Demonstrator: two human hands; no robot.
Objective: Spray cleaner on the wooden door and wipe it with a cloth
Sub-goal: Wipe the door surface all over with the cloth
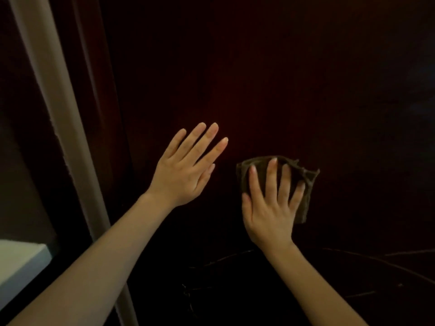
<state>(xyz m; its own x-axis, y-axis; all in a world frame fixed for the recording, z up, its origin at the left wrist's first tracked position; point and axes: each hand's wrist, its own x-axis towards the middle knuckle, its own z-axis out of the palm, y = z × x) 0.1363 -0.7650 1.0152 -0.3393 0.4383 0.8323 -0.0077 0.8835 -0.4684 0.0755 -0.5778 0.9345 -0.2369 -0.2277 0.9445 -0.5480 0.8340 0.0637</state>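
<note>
Cloth (308,184): brown, soft, light, bunches easily; best pressed flat under a spread palm. Right hand (270,208) presses it against the door (306,78), fingers straight. Left hand (186,168) flat on the door beside it, holding nothing. Door: dark, rigid wood.

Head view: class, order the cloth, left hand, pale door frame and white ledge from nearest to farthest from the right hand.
1. Cloth, pressed under the right hand.
2. Left hand, just left of it.
3. Pale door frame, farther left.
4. White ledge, lower left corner.
</note>
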